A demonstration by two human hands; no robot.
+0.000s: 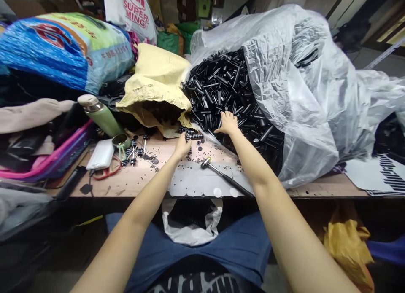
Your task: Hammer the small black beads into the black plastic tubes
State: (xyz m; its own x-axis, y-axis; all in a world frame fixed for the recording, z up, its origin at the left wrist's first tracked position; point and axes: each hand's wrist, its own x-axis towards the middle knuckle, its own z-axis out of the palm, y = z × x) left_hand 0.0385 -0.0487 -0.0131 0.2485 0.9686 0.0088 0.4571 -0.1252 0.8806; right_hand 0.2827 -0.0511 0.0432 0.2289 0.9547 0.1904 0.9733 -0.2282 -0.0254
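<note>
My left hand (182,148) is closed at the near end of a black studded tube (194,137). A second studded tube (186,130) lies just behind it, by the mouth of a yellow paper sack (158,73). My right hand (228,122) has its fingers spread over a heap of short black tubes (218,84), touching the front of the heap. The tubes spill from a large clear plastic bag (303,103). In front of my hands, a hammer (224,176) with a black handle lies slanted on a white sheet (186,181).
Tiny dark bits and black rings (199,149) dot the table (126,183). A green flask (103,118), a white power bank (100,154) and several small metal-stemmed parts (133,154) stand or lie at left. A white bag (190,236) hangs open below the table edge.
</note>
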